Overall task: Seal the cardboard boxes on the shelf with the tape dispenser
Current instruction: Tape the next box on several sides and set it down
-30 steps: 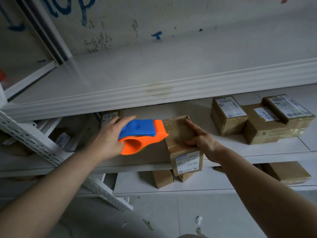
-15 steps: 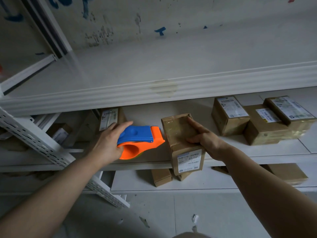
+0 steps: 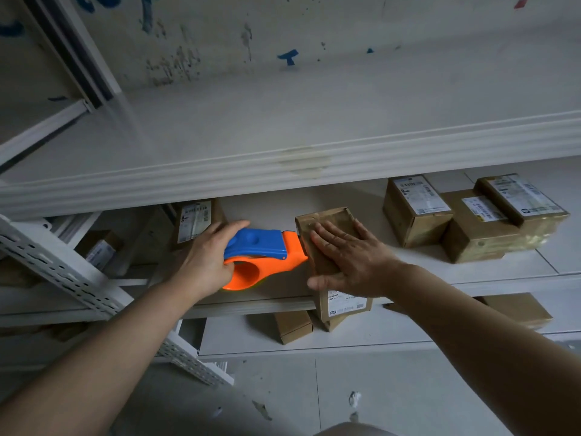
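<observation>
Right hand now spread flat on box, fingers straight, left hand gripping tape dispenser

Bare shelf board between central box and right-hand box cluster, upper shelf lip low overhead.

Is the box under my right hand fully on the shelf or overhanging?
Overhanging: the box has its labelled end past the shelf front edge.

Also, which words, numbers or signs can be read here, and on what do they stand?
Nothing readable.
White labels on the brown cardboard boxes at right: too small.
White label on the pressed brown cardboard box: blurred.
Blue paint marks on the wall: illegible.
Orange and blue plastic tape dispenser: no text.
</observation>
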`<state>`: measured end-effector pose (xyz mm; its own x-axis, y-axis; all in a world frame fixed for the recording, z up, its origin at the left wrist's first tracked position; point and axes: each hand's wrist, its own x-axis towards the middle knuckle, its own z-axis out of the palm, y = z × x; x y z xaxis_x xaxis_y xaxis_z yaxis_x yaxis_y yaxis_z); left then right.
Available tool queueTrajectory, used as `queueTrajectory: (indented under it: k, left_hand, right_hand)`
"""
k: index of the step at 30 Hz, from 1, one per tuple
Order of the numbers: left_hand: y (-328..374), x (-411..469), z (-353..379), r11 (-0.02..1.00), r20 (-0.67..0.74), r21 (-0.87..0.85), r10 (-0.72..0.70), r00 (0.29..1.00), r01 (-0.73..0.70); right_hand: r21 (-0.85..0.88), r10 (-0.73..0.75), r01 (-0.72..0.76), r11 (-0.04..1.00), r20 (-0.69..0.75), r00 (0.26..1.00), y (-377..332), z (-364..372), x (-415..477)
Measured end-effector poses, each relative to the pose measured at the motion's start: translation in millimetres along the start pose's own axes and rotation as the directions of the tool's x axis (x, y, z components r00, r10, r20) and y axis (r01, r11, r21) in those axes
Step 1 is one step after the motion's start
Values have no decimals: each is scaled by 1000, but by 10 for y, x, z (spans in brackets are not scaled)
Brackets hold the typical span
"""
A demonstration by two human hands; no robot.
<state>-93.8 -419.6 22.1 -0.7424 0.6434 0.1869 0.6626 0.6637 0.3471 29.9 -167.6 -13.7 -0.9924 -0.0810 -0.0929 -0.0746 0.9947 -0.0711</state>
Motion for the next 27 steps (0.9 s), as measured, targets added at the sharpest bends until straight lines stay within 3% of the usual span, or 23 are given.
queueTrajectory:
  k: [3,6,10,12,14,16,18,22,24,27]
  left_hand:
    - [-25,-25,29,1000,-1,-10,-16,1000,16]
    - [-74,-69,76,998,-1,-44,-46,999,46]
    - [-60,-63,136,991,5,-110,-69,998,69]
    - [33,-8,136,992,-41,-117,-41,998,36]
    - [176,87,101,994,-93,-112,-5,996,-5]
    - [348,194,78,997,-93,-69,38,995,-45]
    - [535,292,121,993,-40,49,105,994,-103]
    - [825,330,390,962,96,234,124,988,-144]
    - [847,345,449,971,78,211,97,992,-111]
    - [835,415,446,974,81,215,55,995,-71]
  right_hand:
    - [-94,41,-40,995,10,999,-65,6,1]
    - [-54,100,-106,993,-110,989,-179,106,-13]
    - [14,80,-79,997,-273,959,-137,145,-50]
    - [157,135,-87,984,-323,937,-45,84,-66]
    - [451,237,-52,891,-365,900,46,54,-93]
    - [738,320,42,673,-343,883,147,137,-147]
    - [861,392,54,506,-285,875,254,300,-228]
    - [864,519,-239,443,-30,855,504,692,-433]
    - [878,507,-285,385,57,860,509,744,-469]
    - [869,466,-277,410,62,882,395,681,-352]
